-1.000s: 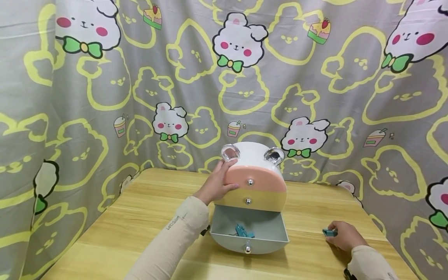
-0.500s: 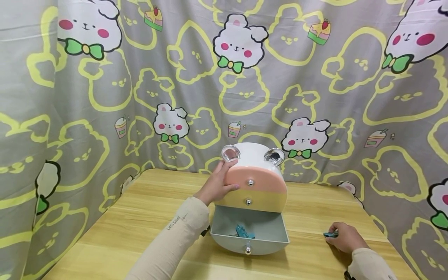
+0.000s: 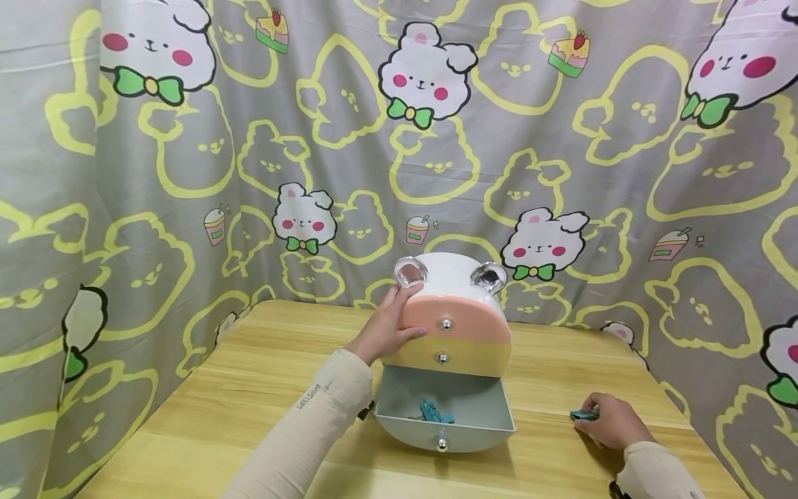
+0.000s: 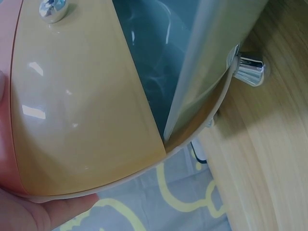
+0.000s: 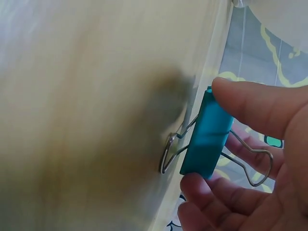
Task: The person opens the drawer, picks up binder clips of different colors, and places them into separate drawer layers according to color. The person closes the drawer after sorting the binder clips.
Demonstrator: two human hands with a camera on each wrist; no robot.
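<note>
A small drawer cabinet [image 3: 458,353] with a white top, silver ears and pink and yellow fronts stands mid-table. Its grey-green bottom drawer [image 3: 445,436] is pulled out, with teal binder clips [image 3: 434,414] inside. My left hand [image 3: 386,326] holds the cabinet's upper left side, thumb on the pink front. In the left wrist view a finger [image 4: 70,209] lies along the cabinet's curved side. Off to the right, just above the tabletop, my right hand [image 3: 614,419] pinches a teal binder clip [image 5: 207,134] between thumb and fingertips, its wire handles sticking out both sides.
The wooden table [image 3: 249,388] runs out to a printed grey curtain [image 3: 349,159] behind and at both sides. Silver knobs [image 3: 442,443] stick out from the drawer fronts.
The right hand shifts very slightly and the binder clip turns a little in its fingers. The left hand, cabinet and drawer stay in place.
</note>
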